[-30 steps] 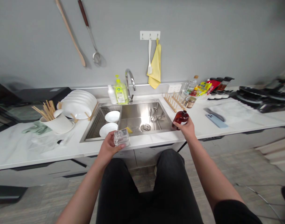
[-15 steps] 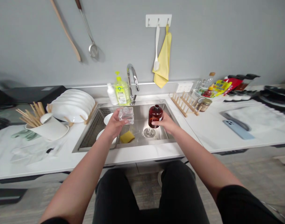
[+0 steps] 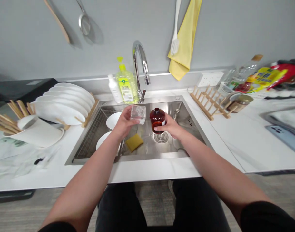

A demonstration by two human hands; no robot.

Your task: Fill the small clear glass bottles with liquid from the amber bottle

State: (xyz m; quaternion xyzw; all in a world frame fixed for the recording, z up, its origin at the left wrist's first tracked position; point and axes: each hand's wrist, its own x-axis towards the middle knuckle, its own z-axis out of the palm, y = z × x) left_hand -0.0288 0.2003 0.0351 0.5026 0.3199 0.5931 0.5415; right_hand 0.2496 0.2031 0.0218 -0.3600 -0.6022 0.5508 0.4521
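Observation:
Over the sink, my left hand [image 3: 124, 123] grips a clear, square-sided container [image 3: 138, 114], glass or plastic, by its left side. My right hand [image 3: 170, 126] is wrapped round the right side of a dark amber bottle [image 3: 157, 121] with a short, uncapped neck. The bottle is upright, and a narrow gap separates it from the clear container. Below them in the steel sink [image 3: 147, 157] are a yellow sponge [image 3: 134, 142] and the round drain [image 3: 161, 137]. White dishes [image 3: 113, 120] sit in the sink's left part, partly hidden by my left arm.
Behind the sink rise a curved tap [image 3: 140, 61], a dish soap bottle [image 3: 127, 87] and a white bottle [image 3: 115, 90]. Plates [image 3: 62, 104] stand in a rack at left, beside a utensil holder [image 3: 38, 132]. At right are a wooden rack [image 3: 211, 104], a jar [image 3: 241, 104] and a phone [image 3: 286, 137].
The view has come closer to the sink and tilted down. Both hands keep their holds, and the container and amber bottle are nearer each other.

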